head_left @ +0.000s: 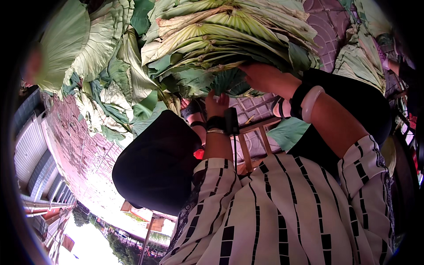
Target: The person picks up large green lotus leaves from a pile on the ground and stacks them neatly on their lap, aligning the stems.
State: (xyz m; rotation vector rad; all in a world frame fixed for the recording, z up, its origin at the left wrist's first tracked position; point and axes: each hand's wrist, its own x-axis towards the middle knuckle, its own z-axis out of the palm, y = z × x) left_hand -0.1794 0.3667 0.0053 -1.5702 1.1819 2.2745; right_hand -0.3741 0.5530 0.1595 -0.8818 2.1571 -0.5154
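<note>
A thick stack of folded lotus leaves [229, 31], pale green with brown dried edges, lies in front of me. At its near edge, my right hand [269, 79] is bent inward with its fingers closed at the leaves; the fingertips are partly hidden. My left hand [216, 105] reaches up from below, fingers curled against the lower edge of a darker green lotus leaf [227, 81] under the stack. A black band and a small dark device sit on my left wrist; a black band and a pale bangle are on the right.
More loose lotus leaves [106, 66] heap to the left, and another pile [362, 62] lies at the far right. A single green leaf [289, 132] rests by my right leg. A brown frame [254, 141] stands between my knees on patterned paving [327, 31]. Another person's limb shows at the right edge.
</note>
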